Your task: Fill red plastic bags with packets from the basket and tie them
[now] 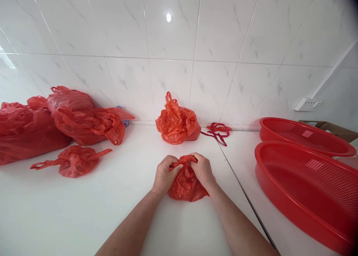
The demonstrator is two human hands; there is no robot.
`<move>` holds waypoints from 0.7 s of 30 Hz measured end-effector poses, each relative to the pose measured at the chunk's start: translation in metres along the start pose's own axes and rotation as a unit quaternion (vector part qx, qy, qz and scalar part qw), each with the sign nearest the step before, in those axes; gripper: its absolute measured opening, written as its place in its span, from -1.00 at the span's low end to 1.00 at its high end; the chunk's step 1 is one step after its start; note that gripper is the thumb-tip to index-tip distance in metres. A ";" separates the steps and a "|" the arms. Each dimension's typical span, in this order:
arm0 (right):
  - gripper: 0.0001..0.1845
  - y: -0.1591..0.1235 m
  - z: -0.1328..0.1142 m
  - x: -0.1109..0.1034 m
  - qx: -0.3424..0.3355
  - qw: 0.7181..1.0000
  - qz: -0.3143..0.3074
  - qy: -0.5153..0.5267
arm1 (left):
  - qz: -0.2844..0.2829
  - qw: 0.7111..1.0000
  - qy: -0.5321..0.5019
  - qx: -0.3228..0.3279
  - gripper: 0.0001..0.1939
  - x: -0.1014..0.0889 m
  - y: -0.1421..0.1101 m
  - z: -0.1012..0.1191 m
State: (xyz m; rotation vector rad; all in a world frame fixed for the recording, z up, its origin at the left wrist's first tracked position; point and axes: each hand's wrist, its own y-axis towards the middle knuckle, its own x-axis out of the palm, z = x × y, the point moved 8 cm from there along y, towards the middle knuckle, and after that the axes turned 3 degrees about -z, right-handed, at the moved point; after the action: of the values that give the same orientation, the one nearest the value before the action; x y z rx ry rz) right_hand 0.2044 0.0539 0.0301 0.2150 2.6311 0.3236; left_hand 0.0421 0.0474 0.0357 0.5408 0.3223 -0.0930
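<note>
A small red plastic bag rests on the white counter in front of me. My left hand and my right hand are both closed on the bunched top of this bag, fingers pinching the plastic near its knot. The bag's lower part bulges between my wrists. What is inside the bag is hidden.
An orange-red tied bag stands by the tiled wall behind. A small tied bag and several larger red bags lie at the left. Loose red strips lie near the wall. Two red mesh baskets sit at the right.
</note>
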 end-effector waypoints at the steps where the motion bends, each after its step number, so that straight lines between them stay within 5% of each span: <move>1: -0.71 0.001 0.002 -0.001 0.002 1.000 0.001 0.008 | -0.007 1.000 0.011 0.014 -0.91 0.001 0.000 0.003; 8: -0.57 0.004 0.002 0.003 0.016 0.987 -0.053 0.154 | -0.013 0.997 0.060 0.046 -0.93 0.000 0.001 0.003; 13: -0.62 -0.002 -0.005 0.010 0.051 0.940 -0.133 0.309 | -0.011 0.996 0.074 0.045 -0.93 -0.002 0.002 -0.001; 17: -0.71 0.001 0.001 0.002 0.053 0.917 -0.083 0.388 | -0.011 0.995 0.084 0.052 -0.93 -0.003 0.002 0.001; 21: -0.74 0.009 0.019 -0.019 0.068 0.947 0.028 0.314 | -0.008 0.992 0.108 0.060 -0.89 -0.006 0.004 0.005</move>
State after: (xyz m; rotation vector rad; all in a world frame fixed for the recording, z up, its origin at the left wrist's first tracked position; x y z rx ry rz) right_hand 0.2307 0.0618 0.0248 0.2678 3.2896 0.2575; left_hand 0.0385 0.0482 0.0432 0.6686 0.5354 -0.0695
